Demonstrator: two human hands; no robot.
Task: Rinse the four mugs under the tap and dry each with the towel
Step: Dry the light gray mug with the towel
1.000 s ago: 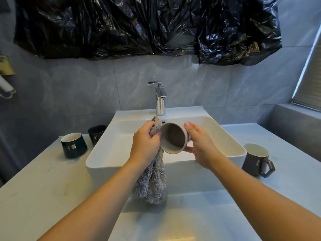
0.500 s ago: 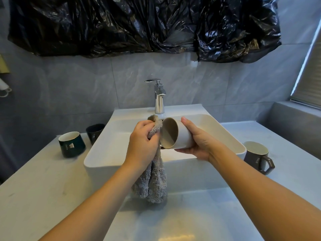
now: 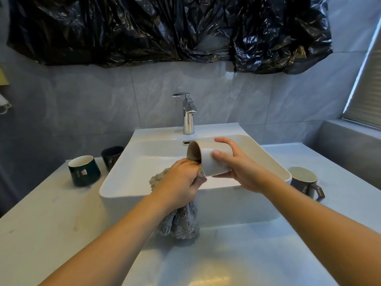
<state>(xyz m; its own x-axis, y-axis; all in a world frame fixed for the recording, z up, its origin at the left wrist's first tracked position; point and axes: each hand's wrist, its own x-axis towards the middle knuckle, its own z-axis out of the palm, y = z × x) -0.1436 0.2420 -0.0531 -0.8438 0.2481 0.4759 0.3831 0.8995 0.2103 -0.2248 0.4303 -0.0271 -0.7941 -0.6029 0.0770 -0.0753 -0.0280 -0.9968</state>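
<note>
It was a home bathroom. A white basin [image 3: 115,188] sat on a pale stone counter [image 3: 51,219], with a chrome tap [image 3: 188,116] at its back. Grey marbled tiles [image 3: 92,96] covered the wall, and crumpled black plastic sheeting [image 3: 144,29] hung above the tap. A window blind [image 3: 369,89] showed at the right.

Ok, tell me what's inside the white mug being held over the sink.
The grey fluffy towel is pushed into the white ceramic mug by the left hand. The mug's bottom is hidden.
</note>
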